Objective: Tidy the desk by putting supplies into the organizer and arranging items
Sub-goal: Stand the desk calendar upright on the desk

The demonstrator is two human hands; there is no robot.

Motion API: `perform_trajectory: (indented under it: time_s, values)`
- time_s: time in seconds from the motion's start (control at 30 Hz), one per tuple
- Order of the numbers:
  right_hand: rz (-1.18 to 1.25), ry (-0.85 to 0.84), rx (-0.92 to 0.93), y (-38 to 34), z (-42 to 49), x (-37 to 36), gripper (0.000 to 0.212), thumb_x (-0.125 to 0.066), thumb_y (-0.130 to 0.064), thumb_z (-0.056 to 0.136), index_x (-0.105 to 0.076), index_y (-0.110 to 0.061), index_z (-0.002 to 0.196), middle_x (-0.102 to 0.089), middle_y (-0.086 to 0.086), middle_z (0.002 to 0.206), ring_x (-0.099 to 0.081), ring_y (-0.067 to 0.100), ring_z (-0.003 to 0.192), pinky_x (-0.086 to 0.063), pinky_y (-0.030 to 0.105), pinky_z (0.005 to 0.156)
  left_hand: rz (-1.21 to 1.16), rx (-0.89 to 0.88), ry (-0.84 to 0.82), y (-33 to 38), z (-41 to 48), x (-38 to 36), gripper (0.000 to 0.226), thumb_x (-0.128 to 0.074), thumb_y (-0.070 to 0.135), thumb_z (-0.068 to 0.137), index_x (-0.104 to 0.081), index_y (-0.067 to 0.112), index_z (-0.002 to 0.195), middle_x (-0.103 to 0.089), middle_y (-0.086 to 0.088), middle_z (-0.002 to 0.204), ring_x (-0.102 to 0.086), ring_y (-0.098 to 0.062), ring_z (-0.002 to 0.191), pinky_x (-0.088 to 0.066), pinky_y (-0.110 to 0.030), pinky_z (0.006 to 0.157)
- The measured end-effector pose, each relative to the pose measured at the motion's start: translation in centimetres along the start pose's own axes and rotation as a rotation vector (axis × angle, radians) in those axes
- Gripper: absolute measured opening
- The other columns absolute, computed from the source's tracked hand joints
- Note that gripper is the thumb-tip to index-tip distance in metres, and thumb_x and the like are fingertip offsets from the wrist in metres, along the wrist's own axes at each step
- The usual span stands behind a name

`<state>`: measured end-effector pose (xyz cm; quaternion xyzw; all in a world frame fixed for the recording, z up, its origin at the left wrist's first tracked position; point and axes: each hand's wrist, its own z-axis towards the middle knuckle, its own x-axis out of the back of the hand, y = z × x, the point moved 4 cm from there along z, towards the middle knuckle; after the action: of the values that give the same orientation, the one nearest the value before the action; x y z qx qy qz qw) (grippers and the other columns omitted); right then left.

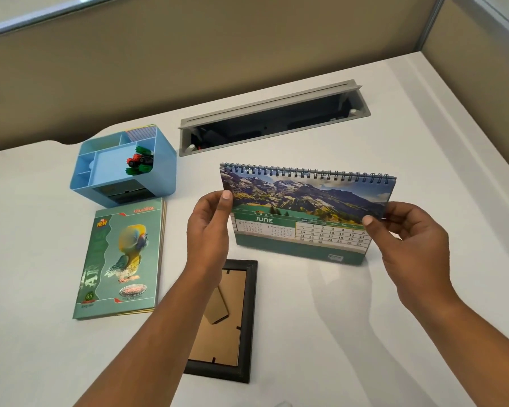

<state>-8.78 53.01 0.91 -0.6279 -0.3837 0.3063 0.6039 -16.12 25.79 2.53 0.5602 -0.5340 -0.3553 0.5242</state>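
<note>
A spiral-bound desk calendar (303, 207), showing a mountain picture and June, stands upright at the desk's centre. My left hand (209, 227) pinches its left edge and my right hand (409, 239) pinches its right edge. A blue desk organizer (165, 160) sits at the back left, with red, green and black pens (140, 163) in one compartment. In front of the organizer lies a green notebook (121, 259) with a parrot on its cover. A black picture frame (227, 324) lies face down near me, partly hidden under my left forearm.
A grey cable tray (274, 118) with its lid raised is sunk into the white desk (365, 333) behind the calendar. Beige partition walls (218, 54) close off the back and the right side.
</note>
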Motion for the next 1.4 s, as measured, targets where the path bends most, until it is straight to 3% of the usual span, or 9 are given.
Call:
perform_trajectory:
  time_s: [0.1,0.27,0.4,0.47,0.6,0.83,1.03,1.2,1.4]
  values:
    - [0.029,0.009,0.023,-0.2,0.0,0.0,0.02,-0.071,-0.007,0.087,-0.069,-0.026,0.094,-0.072,-0.001,0.094,-0.064,0.012,0.084,-0.054,0.019,0.068,0.013,-0.005,-0.048,0.8,0.0,-0.2,0.022,-0.051,0.038,0.096,-0.062,0.019,0.094,-0.072,0.005,0.096,-0.063,0.004,0.082,-0.042,-0.007,0.062]
    - [0.048,0.0,0.065,-1.4,1.4,0.2,0.025,-0.067,-0.005,0.089,-0.067,-0.027,0.102,-0.068,-0.007,0.09,-0.058,0.005,0.077,-0.048,0.016,0.068,0.024,-0.041,-0.135,2.2,0.6,-1.5,0.019,-0.054,0.036,0.095,-0.061,0.02,0.093,-0.072,0.003,0.097,-0.063,0.005,0.087,-0.041,-0.003,0.064]
    - [-0.001,-0.047,0.096,-2.3,2.4,0.2,0.027,-0.062,-0.005,0.092,-0.069,-0.023,0.11,-0.063,-0.022,0.072,-0.054,-0.002,0.067,-0.042,0.008,0.061,0.008,-0.049,-0.137,2.9,2.0,-2.5,0.029,-0.051,0.049,0.084,-0.06,0.024,0.097,-0.07,-0.002,0.11,-0.061,-0.013,0.109,-0.038,-0.023,0.074]
    - [-0.026,-0.057,0.105,-2.7,2.7,0.3,0.028,-0.061,-0.006,0.092,-0.069,-0.023,0.112,-0.067,-0.022,0.077,-0.057,-0.003,0.072,-0.045,0.01,0.066,0.002,-0.036,-0.152,3.0,2.5,-3.3,0.034,-0.05,0.051,0.083,-0.06,0.023,0.099,-0.07,-0.003,0.112,-0.059,-0.017,0.114,-0.035,-0.027,0.074]
    - [-0.056,-0.099,0.07,-2.5,3.3,0.1,0.031,-0.062,-0.009,0.092,-0.069,-0.029,0.115,-0.074,-0.008,0.104,-0.064,0.004,0.091,-0.048,0.025,0.079,0.013,0.003,-0.147,2.5,3.3,-4.3,0.044,-0.048,0.053,0.086,-0.058,0.017,0.11,-0.069,0.001,0.114,-0.057,-0.014,0.115,-0.034,-0.027,0.076]
    - [-0.125,-0.125,0.068,-2.2,3.3,-0.4,0.036,-0.064,-0.007,0.091,-0.066,-0.026,0.121,-0.072,-0.012,0.114,-0.064,0.003,0.109,-0.049,0.026,0.093,0.009,0.04,-0.119,1.8,4.2,-4.8,0.031,-0.044,0.041,0.099,-0.055,0.018,0.116,-0.066,0.005,0.113,-0.055,-0.011,0.114,-0.035,-0.024,0.075]
    - [-0.152,-0.133,0.054,-2.1,3.1,-0.2,0.034,-0.064,-0.01,0.092,-0.067,-0.031,0.118,-0.072,-0.018,0.108,-0.064,-0.004,0.1,-0.045,0.023,0.076,-0.004,0.019,-0.129,1.8,4.3,-4.9,0.035,-0.044,0.039,0.1,-0.053,0.014,0.122,-0.066,0.003,0.114,-0.056,-0.007,0.107,-0.036,-0.023,0.075]
    - [-0.177,-0.152,0.055,-2.2,3.3,0.0,0.036,-0.064,-0.011,0.092,-0.067,-0.043,0.108,-0.072,-0.026,0.102,-0.065,-0.001,0.102,-0.049,0.028,0.081,-0.01,0.015,-0.147,1.8,4.1,-4.9,0.037,-0.045,0.039,0.1,-0.052,0.015,0.126,-0.065,0.007,0.111,-0.057,-0.002,0.099,-0.039,-0.022,0.074]
    - [-0.278,-0.243,-0.041,-2.1,3.9,0.4,0.028,-0.065,-0.015,0.091,-0.068,-0.035,0.11,-0.072,-0.02,0.106,-0.065,-0.008,0.097,-0.046,0.021,0.085,0.005,0.026,-0.13,1.5,3.5,-4.4,0.037,-0.046,0.041,0.099,-0.056,0.018,0.126,-0.065,0.015,0.106,-0.058,0.003,0.096,-0.044,-0.017,0.075]
